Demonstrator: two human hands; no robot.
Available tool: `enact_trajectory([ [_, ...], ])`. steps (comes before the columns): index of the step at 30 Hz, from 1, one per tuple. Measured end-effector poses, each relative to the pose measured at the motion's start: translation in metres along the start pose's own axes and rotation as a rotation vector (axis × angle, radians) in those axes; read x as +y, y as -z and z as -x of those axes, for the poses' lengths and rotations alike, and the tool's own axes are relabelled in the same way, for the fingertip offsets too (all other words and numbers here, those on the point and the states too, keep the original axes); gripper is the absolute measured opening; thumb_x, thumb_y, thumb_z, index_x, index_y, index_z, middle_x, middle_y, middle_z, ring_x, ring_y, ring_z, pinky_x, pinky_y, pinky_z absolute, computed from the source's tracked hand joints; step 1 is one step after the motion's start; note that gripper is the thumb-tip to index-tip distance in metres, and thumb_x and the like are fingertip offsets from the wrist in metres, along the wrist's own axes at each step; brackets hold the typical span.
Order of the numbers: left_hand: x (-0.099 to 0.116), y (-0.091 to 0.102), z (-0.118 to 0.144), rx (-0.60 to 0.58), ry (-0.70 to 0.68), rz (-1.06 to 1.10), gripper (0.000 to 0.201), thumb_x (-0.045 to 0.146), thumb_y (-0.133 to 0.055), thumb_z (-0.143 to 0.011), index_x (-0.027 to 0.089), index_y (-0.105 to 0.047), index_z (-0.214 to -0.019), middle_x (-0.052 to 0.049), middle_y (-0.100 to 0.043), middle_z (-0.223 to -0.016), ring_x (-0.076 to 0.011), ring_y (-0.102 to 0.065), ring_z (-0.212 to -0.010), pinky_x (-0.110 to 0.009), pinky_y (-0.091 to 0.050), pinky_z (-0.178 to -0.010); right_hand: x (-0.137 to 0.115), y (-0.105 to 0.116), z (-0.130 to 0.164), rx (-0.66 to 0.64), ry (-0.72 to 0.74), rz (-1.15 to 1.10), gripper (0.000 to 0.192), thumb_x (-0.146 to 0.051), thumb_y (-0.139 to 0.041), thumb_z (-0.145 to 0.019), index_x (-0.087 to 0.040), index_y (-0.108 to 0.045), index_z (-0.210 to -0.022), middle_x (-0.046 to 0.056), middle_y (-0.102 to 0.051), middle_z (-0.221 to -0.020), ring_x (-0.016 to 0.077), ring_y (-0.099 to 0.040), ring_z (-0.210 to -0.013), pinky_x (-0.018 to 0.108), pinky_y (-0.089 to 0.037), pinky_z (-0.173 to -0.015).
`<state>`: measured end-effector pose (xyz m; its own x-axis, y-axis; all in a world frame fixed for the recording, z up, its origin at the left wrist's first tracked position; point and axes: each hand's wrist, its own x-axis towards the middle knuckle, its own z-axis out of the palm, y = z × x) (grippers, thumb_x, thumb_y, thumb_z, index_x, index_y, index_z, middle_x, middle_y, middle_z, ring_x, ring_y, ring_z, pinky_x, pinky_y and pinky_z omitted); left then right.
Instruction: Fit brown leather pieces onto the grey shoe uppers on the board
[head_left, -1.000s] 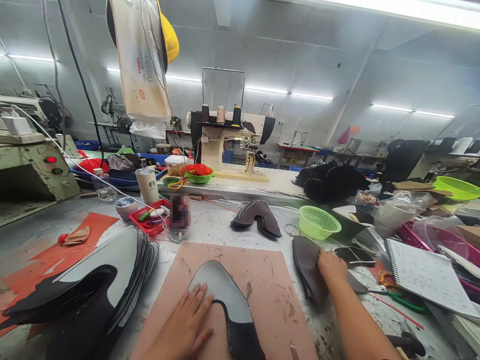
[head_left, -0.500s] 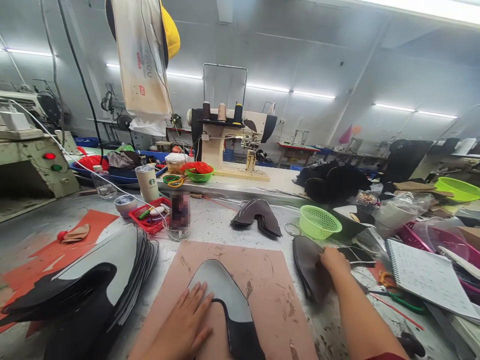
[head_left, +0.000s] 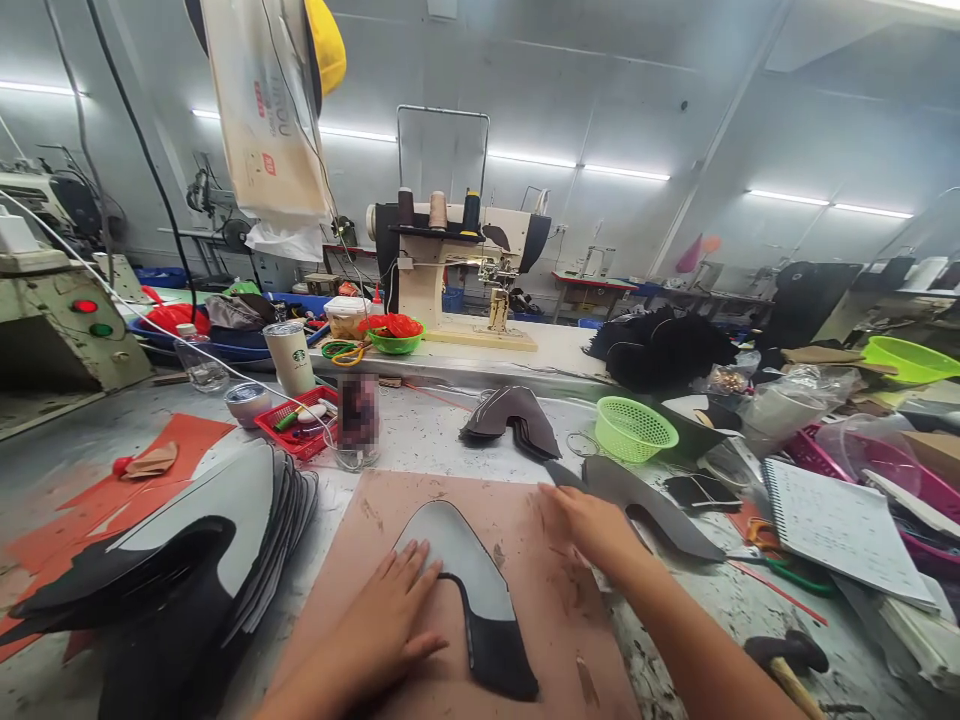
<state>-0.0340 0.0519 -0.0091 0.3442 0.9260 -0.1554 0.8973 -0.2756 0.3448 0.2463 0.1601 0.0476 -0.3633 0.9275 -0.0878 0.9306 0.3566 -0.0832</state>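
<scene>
On the pink board (head_left: 330,590) lies a curved shoe-upper piece (head_left: 457,550), light grey with a black end. My left hand (head_left: 409,600) rests flat on its left side, fingers stretched out. Above the board's right edge, my right hand (head_left: 581,515) is closed around a dark grey shoe-upper piece (head_left: 561,476); its tip shows past the fingers and the hand hides most of it. Just right of that hand, more dark grey upper pieces (head_left: 675,525) lie on the table. A thick stack of grey-and-black pieces (head_left: 251,530) stands at the left.
Farther back are folded dark pieces (head_left: 517,415), a green basket (head_left: 636,428), a red tray (head_left: 289,440) and a tumbler (head_left: 290,357). A notebook (head_left: 840,530) and a hammer (head_left: 787,655) lie at the right. A sewing machine (head_left: 457,270) stands behind.
My right hand has moved left from the dark grey pile to the board's edge, bringing a piece along. My left hand stays on the grey-and-black piece. The view has shifted slightly.
</scene>
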Motion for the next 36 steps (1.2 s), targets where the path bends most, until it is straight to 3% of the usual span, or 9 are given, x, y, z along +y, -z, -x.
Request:
enact_trajectory([
  [4,0.017,0.020,-0.001,0.133,0.056,0.383,0.073,0.054,-0.045,-0.076,0.020,-0.019,-0.135,-0.010,-0.020,-0.141,-0.0249,-0.019,-0.128,-0.044,-0.021,-0.104,-0.055,0.031,0.051,0.022,0.483,-0.455,0.041,-0.010,-0.040,-0.078,-0.029,-0.056,-0.110,0.003,-0.060,-0.105,0.0159,-0.057,-0.091,0.025,-0.042,-0.077],
  [6,0.029,0.032,0.004,0.198,-0.012,0.700,0.073,0.054,-0.044,-0.076,0.021,-0.017,-0.135,-0.008,-0.023,-0.141,-0.0245,-0.024,-0.127,-0.040,-0.029,-0.102,-0.068,0.044,0.066,0.020,0.572,-0.686,0.036,-0.017,-0.041,-0.081,-0.030,-0.056,-0.111,0.002,-0.062,-0.098,0.0139,-0.057,-0.086,0.024,-0.043,-0.075],
  [9,0.043,0.046,0.015,0.183,-0.040,1.053,0.067,0.048,-0.045,-0.077,0.024,-0.020,-0.133,-0.006,-0.040,-0.132,-0.0241,-0.041,-0.117,-0.036,-0.040,-0.093,-0.074,0.040,0.066,0.022,0.447,-0.982,0.032,-0.023,-0.044,-0.080,-0.026,-0.058,-0.109,0.003,-0.062,-0.100,0.0154,-0.056,-0.091,0.029,-0.043,-0.082],
  [12,0.043,0.045,0.021,0.067,0.158,1.152,0.061,0.036,-0.041,-0.080,0.023,-0.016,-0.134,-0.007,-0.055,-0.117,-0.0205,-0.057,-0.097,-0.033,-0.047,-0.081,-0.079,0.005,0.051,-0.096,0.228,-1.171,0.032,-0.021,-0.043,-0.078,-0.023,-0.060,-0.105,0.003,-0.059,-0.112,0.0181,-0.051,-0.105,0.036,-0.037,-0.093],
  [15,0.030,0.030,0.018,0.075,0.356,1.016,0.057,0.028,-0.039,-0.080,0.022,-0.020,-0.133,-0.007,-0.056,-0.115,-0.0184,-0.058,-0.095,-0.031,-0.047,-0.080,-0.088,-0.035,0.039,-0.198,0.079,-1.180,0.035,-0.016,-0.042,-0.075,-0.022,-0.060,-0.104,0.002,-0.059,-0.113,0.0180,-0.051,-0.106,0.038,-0.036,-0.094],
  [18,0.013,0.016,0.005,0.219,0.371,0.792,0.052,0.023,-0.043,-0.074,0.019,-0.038,-0.126,-0.005,-0.052,-0.121,-0.0188,-0.051,-0.107,-0.030,-0.042,-0.088,-0.095,-0.056,0.026,-0.095,0.092,-1.108,0.037,-0.013,-0.044,-0.073,-0.022,-0.060,-0.105,0.003,-0.059,-0.111,0.0173,-0.051,-0.105,0.037,-0.036,-0.095],
  [21,-0.001,0.014,-0.011,0.267,0.286,0.549,0.042,0.024,-0.040,-0.074,0.016,-0.053,-0.114,-0.004,-0.057,-0.116,-0.0179,-0.053,-0.105,-0.030,-0.041,-0.091,-0.097,-0.060,0.008,0.035,0.168,-1.013,0.037,-0.012,-0.045,-0.073,-0.022,-0.061,-0.105,0.004,-0.061,-0.105,0.0169,-0.053,-0.101,0.035,-0.038,-0.093],
  [24,-0.009,0.017,-0.023,0.265,0.260,0.373,0.039,0.023,-0.041,-0.075,0.013,-0.056,-0.109,-0.007,-0.061,-0.108,-0.0188,-0.055,-0.101,-0.030,-0.041,-0.090,-0.097,-0.061,-0.009,0.058,0.208,-0.917,0.035,-0.011,-0.047,-0.073,-0.020,-0.061,-0.105,0.005,-0.062,-0.097,0.0169,-0.055,-0.094,0.032,-0.041,-0.087],
  [36,-0.013,0.008,-0.029,0.218,0.276,0.233,0.037,0.018,-0.039,-0.080,0.014,-0.053,-0.114,-0.008,-0.063,-0.096,-0.0184,-0.058,-0.089,-0.027,-0.044,-0.080,-0.097,-0.067,-0.012,0.024,0.161,-0.795,0.035,-0.011,-0.048,-0.076,-0.019,-0.061,-0.107,0.006,-0.058,-0.090,0.0163,-0.055,-0.087,0.029,-0.042,-0.082],
])
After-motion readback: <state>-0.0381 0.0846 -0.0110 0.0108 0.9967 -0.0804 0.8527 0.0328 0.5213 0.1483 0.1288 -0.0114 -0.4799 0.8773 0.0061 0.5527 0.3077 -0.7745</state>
